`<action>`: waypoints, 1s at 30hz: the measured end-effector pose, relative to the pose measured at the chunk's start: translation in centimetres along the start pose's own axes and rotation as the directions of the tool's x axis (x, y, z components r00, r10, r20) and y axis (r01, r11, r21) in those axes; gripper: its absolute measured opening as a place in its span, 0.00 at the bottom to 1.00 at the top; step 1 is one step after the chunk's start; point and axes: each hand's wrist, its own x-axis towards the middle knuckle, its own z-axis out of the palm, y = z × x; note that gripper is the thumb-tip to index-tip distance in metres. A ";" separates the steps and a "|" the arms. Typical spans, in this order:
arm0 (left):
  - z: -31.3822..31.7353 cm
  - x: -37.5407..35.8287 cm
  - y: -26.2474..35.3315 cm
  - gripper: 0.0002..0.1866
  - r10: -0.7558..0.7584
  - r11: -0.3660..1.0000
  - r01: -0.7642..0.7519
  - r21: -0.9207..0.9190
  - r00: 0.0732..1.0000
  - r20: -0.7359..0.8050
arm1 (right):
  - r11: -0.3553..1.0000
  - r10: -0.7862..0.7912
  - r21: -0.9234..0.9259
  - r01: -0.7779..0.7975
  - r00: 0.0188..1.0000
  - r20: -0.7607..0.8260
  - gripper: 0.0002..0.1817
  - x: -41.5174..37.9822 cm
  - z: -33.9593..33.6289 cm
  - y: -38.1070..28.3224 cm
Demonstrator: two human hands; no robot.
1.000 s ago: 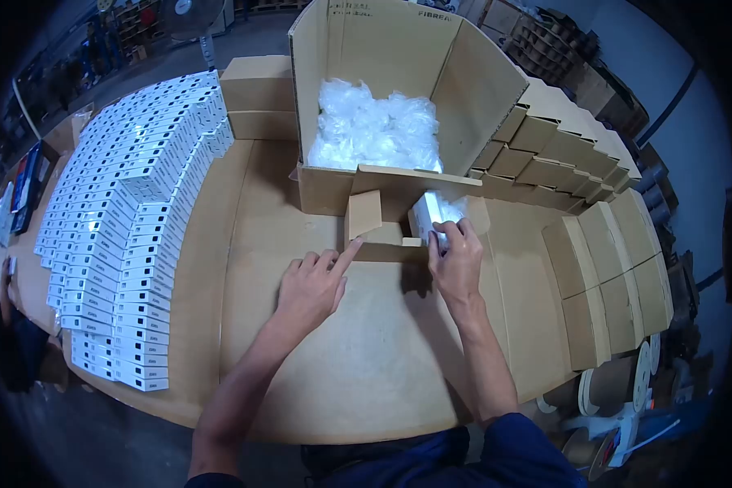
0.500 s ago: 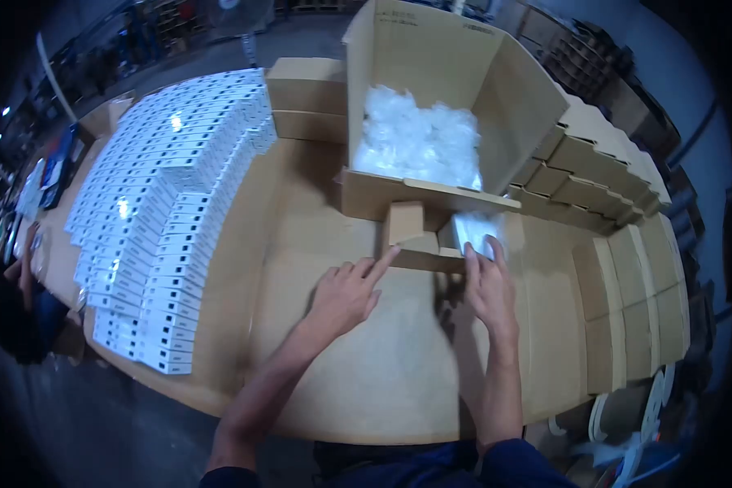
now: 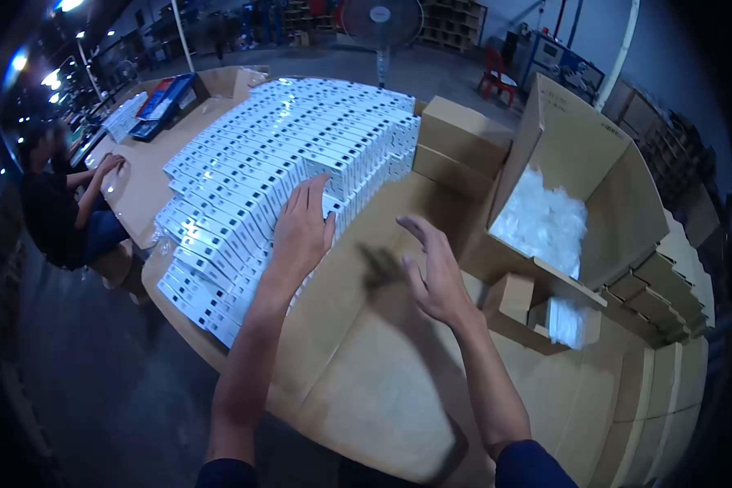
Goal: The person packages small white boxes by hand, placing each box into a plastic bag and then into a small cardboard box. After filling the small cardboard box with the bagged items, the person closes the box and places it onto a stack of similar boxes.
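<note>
Rows of small white boxes [image 3: 244, 154] are stacked at the left of the cardboard-covered table. Over their right-hand edge is my left hand [image 3: 302, 232], fingers spread at the boxes; whether it touches them is unclear. My right hand [image 3: 437, 272] is raised above the bare cardboard surface, thumb apart from the fingers, holding nothing. To its right, a small open brown carton [image 3: 510, 302] holds a clear plastic-wrapped item [image 3: 566, 322]. Behind that carton, a large open cardboard box [image 3: 602, 175] contains crumpled clear plastic bags [image 3: 542, 221].
Two closed brown boxes [image 3: 464, 134] stand behind the table's middle. Folded cartons [image 3: 667, 390] line the right side. A seated person [image 3: 61, 199] is at the far left, hands on another stretch of table. A fan [image 3: 381, 24] stands beyond.
The view has turned left. My left hand has moved from the small carton to the white boxes. My right hand has left the plastic-wrapped item, which stays in the carton.
</note>
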 end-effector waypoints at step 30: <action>-2.2 1.7 10.7 0.21 0.267 0.918 -0.272 -0.289 0.962 -0.059 | 0.541 0.151 0.690 -0.480 0.863 0.482 0.37 1.9 -8.6 -1.2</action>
